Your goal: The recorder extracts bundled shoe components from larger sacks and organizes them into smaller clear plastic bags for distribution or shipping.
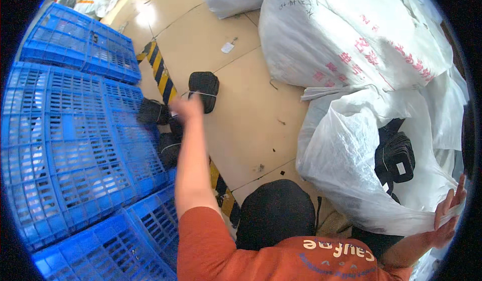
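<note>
Bundles going out left, sack held open on the right

Our left hand [185,108] is stretched to frame centre-left, blurred, so we cannot tell how its fingers sit; a tied black bundle [203,90] lies on the floor just beyond it, more black bundles [153,111] against the blue crates [70,130]. Our right hand [447,216], lower right, has fingers closed on the rim of the white sack [351,165]; if that grip slackens, we judge the mouth sags shut over the bundles inside [395,156]

Warehouse/packing area, blue plastic crates [70,130], big white sacks [351,30], hazard-striped floor [161,73]
</note>
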The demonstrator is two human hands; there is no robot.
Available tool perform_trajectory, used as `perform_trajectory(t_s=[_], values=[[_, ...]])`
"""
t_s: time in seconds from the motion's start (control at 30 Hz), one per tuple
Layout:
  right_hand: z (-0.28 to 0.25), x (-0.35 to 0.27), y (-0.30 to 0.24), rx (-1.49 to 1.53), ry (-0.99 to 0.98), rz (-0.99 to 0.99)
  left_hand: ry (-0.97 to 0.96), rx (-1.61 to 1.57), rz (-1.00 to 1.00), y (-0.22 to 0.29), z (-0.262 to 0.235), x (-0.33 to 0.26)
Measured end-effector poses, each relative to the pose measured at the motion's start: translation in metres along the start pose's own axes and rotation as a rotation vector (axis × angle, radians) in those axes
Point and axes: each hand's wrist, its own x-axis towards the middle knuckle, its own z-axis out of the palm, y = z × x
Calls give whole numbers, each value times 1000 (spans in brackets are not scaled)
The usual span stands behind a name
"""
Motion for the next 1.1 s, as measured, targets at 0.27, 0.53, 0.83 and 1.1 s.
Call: perform_trajectory(t_s=[0.27, 0.53, 0.83, 1.1], values=[[47, 16, 2, 199, 113, -38, -638, -512, -576, -116, 2, 7], [57, 21, 1, 113, 79, -148, -492, -1156, -572, -85, 14, -69], [91, 43, 9, 620, -376, -122, -580, -1400, -76, 67, -102, -127], [72, 21, 10, 599, -433, -166, -1554, -1137, 1589, 291, -141, -282]])
